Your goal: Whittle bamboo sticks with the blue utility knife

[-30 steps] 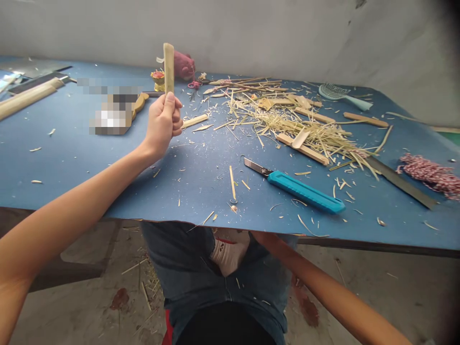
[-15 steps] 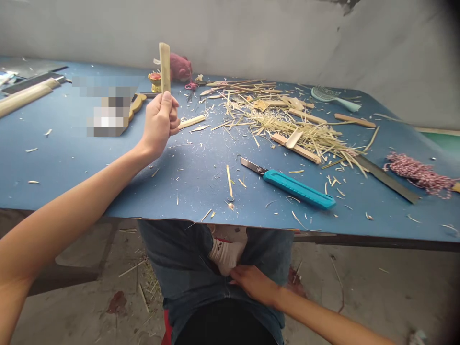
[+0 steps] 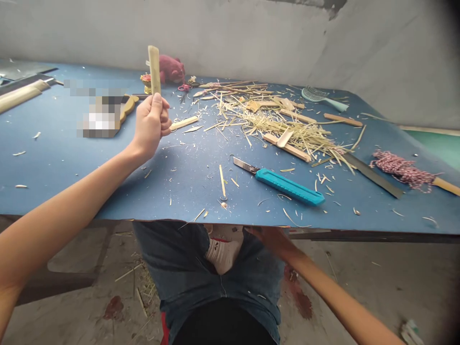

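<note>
My left hand [image 3: 151,122] is closed around a flat bamboo strip [image 3: 154,69], which stands upright out of the fist above the table. Below the table's front edge, my right hand [image 3: 269,239] is over my thigh near the sock [image 3: 223,254]; the edge partly covers it and its fingers are blurred. A turquoise utility knife [image 3: 289,186] lies on the blue table [image 3: 108,191], blade out and pointing left. Behind the knife is a heap of bamboo shavings [image 3: 273,124] with several wooden pieces, one a short bamboo piece [image 3: 185,123] beside my left hand.
A pale green hairbrush [image 3: 319,98] lies at the back right. Red-and-white cord [image 3: 402,167] and a dark flat blade [image 3: 373,175] lie on the right. A yellow-framed mirror [image 3: 127,108], a pink figurine [image 3: 170,69] and split bamboo [image 3: 25,96] are at the left and back.
My right hand has moved up from beside the sock, partly under the table edge. My left hand still holds the bamboo strip upright. The whole view has shifted slightly.
</note>
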`<state>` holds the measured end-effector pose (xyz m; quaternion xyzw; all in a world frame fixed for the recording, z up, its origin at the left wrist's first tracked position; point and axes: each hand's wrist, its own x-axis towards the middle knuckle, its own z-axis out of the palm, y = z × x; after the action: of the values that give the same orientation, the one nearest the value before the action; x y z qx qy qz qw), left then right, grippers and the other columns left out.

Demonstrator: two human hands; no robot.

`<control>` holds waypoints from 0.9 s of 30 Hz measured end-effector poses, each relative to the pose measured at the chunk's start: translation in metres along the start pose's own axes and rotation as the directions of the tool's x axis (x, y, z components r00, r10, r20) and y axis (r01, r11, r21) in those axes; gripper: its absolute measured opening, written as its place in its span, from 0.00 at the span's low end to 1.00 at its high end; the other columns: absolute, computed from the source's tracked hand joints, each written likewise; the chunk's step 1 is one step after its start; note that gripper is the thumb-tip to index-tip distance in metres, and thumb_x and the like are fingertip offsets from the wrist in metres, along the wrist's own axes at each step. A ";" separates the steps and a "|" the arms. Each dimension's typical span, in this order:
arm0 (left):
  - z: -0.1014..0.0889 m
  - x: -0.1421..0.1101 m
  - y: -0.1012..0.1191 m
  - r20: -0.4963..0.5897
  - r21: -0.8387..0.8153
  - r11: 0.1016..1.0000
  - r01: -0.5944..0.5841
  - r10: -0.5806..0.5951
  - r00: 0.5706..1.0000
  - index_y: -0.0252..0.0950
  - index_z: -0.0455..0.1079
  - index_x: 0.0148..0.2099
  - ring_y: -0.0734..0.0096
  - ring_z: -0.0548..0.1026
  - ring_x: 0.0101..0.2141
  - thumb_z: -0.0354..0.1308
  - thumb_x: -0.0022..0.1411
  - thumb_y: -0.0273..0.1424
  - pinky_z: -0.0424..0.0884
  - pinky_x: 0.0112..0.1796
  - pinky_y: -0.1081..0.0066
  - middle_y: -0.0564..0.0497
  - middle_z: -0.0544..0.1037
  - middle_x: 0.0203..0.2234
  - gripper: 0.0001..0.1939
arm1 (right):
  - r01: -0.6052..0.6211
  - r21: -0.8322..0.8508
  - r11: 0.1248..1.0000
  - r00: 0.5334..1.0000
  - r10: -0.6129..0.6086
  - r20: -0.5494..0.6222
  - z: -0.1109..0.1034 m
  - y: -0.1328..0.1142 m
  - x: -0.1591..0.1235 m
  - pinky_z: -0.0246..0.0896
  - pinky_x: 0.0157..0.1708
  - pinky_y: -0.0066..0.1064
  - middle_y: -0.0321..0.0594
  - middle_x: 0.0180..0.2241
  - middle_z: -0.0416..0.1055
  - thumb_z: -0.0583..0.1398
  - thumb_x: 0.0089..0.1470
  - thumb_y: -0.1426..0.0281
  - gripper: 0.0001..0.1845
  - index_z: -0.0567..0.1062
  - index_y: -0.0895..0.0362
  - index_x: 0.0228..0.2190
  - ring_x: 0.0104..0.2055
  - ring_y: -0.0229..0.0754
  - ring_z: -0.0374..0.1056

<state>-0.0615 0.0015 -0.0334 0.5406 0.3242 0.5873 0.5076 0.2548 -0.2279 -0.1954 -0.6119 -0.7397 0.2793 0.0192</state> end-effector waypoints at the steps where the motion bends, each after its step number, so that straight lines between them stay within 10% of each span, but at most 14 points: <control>1: 0.000 0.000 0.001 0.004 0.007 1.000 -0.005 0.005 1.000 0.37 0.60 0.27 0.78 0.39 0.17 0.40 0.69 0.29 0.35 0.16 0.74 0.59 0.44 0.16 0.17 | -0.018 -0.025 1.000 0.998 0.017 -0.053 0.013 0.002 -0.011 0.53 0.51 0.47 0.49 0.47 0.68 0.50 0.60 0.61 0.17 0.69 0.54 0.46 0.53 0.52 0.61; 6: 0.001 0.002 0.001 0.004 0.043 0.999 0.006 -0.006 1.000 0.37 0.59 0.27 0.79 0.40 0.15 0.40 0.70 0.30 0.36 0.15 0.76 0.60 0.45 0.14 0.18 | -0.106 -0.218 0.970 0.964 0.047 -0.263 0.098 0.031 -0.070 0.63 0.39 0.44 0.49 0.38 0.68 0.53 0.57 0.55 0.19 0.70 0.58 0.38 0.42 0.52 0.66; 10: 0.000 0.003 0.001 0.007 0.060 0.998 -0.001 0.000 1.000 0.37 0.59 0.27 0.80 0.41 0.14 0.42 0.69 0.31 0.37 0.15 0.76 0.61 0.46 0.14 0.17 | -0.022 -0.316 0.949 0.964 -0.064 -0.257 0.134 0.050 -0.081 0.64 0.40 0.42 0.48 0.38 0.70 0.48 0.60 0.70 0.14 0.72 0.57 0.37 0.41 0.50 0.67; 13: 0.000 0.002 0.002 0.014 0.064 0.998 0.001 -0.002 1.000 0.38 0.59 0.27 0.80 0.41 0.14 0.41 0.69 0.30 0.37 0.15 0.75 0.60 0.46 0.14 0.17 | -0.017 -0.277 0.961 0.962 -0.060 -0.265 0.114 0.070 -0.083 0.64 0.43 0.37 0.46 0.40 0.72 0.45 0.57 0.77 0.19 0.72 0.56 0.41 0.44 0.44 0.68; 16: 0.000 0.001 0.003 0.006 0.069 0.998 0.008 -0.008 1.000 0.38 0.59 0.27 0.79 0.41 0.14 0.40 0.70 0.30 0.36 0.16 0.75 0.60 0.46 0.14 0.17 | -0.305 -0.332 0.893 0.935 0.214 -0.283 0.072 0.101 -0.104 0.64 0.38 0.40 0.51 0.38 0.73 0.48 0.53 0.79 0.18 0.74 0.60 0.39 0.40 0.48 0.70; 20: -0.001 0.003 0.003 0.005 0.079 0.997 -0.001 0.001 1.000 0.38 0.59 0.27 0.80 0.41 0.14 0.40 0.70 0.30 0.37 0.16 0.75 0.61 0.45 0.14 0.17 | -0.615 -0.485 0.622 0.776 0.587 -0.231 0.041 0.105 -0.131 0.61 0.32 0.49 0.56 0.25 0.73 0.52 0.49 0.79 0.14 0.75 0.59 0.23 0.32 0.57 0.71; 24: -0.003 0.004 0.002 -0.023 0.096 0.995 0.002 0.000 1.000 0.37 0.58 0.28 0.80 0.41 0.14 0.39 0.70 0.30 0.37 0.16 0.75 0.61 0.45 0.14 0.17 | -0.151 -0.053 0.987 0.979 0.156 0.130 0.074 0.038 -0.120 0.63 0.32 0.34 0.44 0.29 0.74 0.51 0.58 0.66 0.14 0.74 0.54 0.28 0.31 0.44 0.71; 27: -0.004 0.003 0.001 -0.045 0.117 0.993 -0.003 0.009 0.999 0.37 0.57 0.29 0.81 0.42 0.14 0.39 0.71 0.31 0.37 0.16 0.75 0.61 0.45 0.14 0.16 | -0.021 0.009 1.000 1.000 0.021 -0.003 0.116 -0.005 -0.112 0.63 0.34 0.33 0.46 0.38 0.73 0.48 0.61 0.55 0.20 0.72 0.54 0.37 0.39 0.47 0.70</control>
<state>-0.0650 0.0051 -0.0321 0.5570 0.3678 0.5809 0.4659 0.2358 -0.3765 -0.2558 -0.6199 -0.7321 0.2817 0.0203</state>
